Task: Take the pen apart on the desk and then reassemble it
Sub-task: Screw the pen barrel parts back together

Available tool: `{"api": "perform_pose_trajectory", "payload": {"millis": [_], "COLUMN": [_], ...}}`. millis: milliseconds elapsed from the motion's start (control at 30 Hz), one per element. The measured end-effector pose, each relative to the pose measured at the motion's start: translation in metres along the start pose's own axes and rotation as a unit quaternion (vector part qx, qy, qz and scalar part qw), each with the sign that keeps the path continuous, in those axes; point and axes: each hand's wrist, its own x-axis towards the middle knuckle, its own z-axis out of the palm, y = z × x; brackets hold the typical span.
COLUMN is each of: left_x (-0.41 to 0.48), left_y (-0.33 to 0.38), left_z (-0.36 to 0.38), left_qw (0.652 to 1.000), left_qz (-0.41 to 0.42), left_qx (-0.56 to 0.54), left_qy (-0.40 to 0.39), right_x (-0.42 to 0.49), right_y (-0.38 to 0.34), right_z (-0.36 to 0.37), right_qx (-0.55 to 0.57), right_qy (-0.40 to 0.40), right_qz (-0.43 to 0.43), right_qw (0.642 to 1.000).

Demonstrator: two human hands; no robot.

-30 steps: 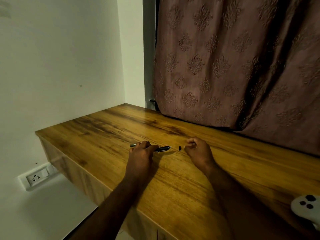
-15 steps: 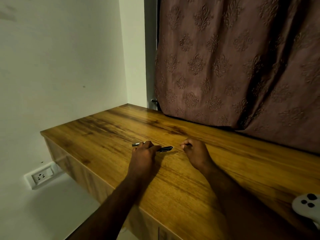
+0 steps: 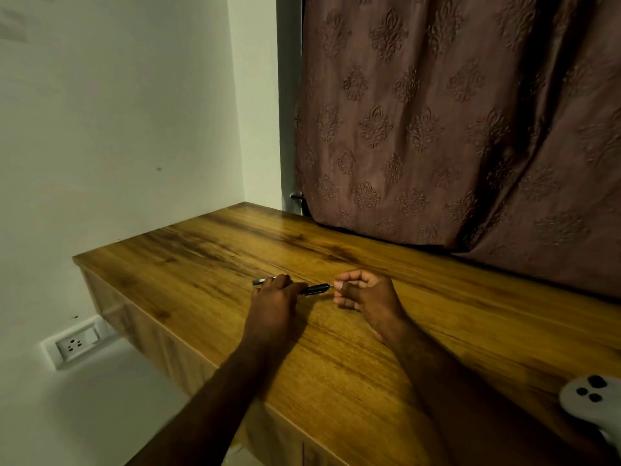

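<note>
A white plastic controller with dark buttons (image 3: pixel 589 403) is seen at the near right edge of the brown wooden desk (image 3: pixel 369 364). Mid-desk, the thin black pen (image 3: pixel 314 289) is held flat by the left hand (image 3: pixel 274 297). Its tip is pinched by the right hand (image 3: pixel 364 294). A brown patterned curtain (image 3: pixel 453 129) hangs behind.

pen (image 3: pixel 316 289) middle hidden under left hand (image 3: pixel 274 297), white controller (image 3: pixel 593 403) cut off at right edge
</note>
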Motion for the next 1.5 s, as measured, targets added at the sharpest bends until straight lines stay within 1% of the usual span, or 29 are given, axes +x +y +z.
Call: {"api": "perform_pose_trajectory", "payload": {"millis": [167,333,467,567,733,1100,1200,1367,1500], "left_x": [-0.0002,0.0007,-0.0002,-0.0003,-0.001,0.0019,0.0023,0.0011,0.0008], "left_y": [0.0009,-0.0015,0.0002,0.0001,0.0015,-0.0023,-0.0033,-0.0021,-0.0012], "left_z": [0.0003,0.0025,0.0001,-0.0001,-0.0005,0.0034,0.0036,-0.0005,-0.0008], "left_qw": [1.0,1.0,1.0,1.0,1.0,0.999,1.0,1.0,1.0], "left_qz": [-0.002,-0.001,0.009,0.008,0.0,-0.005,0.0,0.016,0.019], "left_qx": [-0.003,0.014,-0.002,0.001,-0.007,0.036,0.03,0.004,-0.007], "left_qy": [0.003,-0.005,0.004,0.007,0.011,-0.002,0.003,-0.006,-0.011], "right_x": [-0.0028,-0.0055,-0.0023,-0.0002,0.0011,-0.0016,-0.0021,-0.0023,-0.0035], "right_y": [-0.0007,-0.003,0.0005,0.0017,0.0023,0.0005,0.001,0.0017,0.0015], "right_z": [0.0032,0.0027,0.0013,0.0004,-0.0017,0.0013,0.0043,0.0051,0.0071], "right_qx": [-0.006,-0.017,-0.04,-0.031,-0.014,-0.022,-0.04,-0.066,-0.067], "right_qy": [0.013,0.003,-0.004,-0.01,0.01,-0.008,-0.02,-0.008,-0.019], "right_qz": [-0.01,-0.015,-0.014,-0.015,-0.023,-0.032,-0.039,-0.042,-0.043], "right_qw": [1.0,1.0,0.999,0.999,1.0,0.999,0.998,0.997,0.997]}}
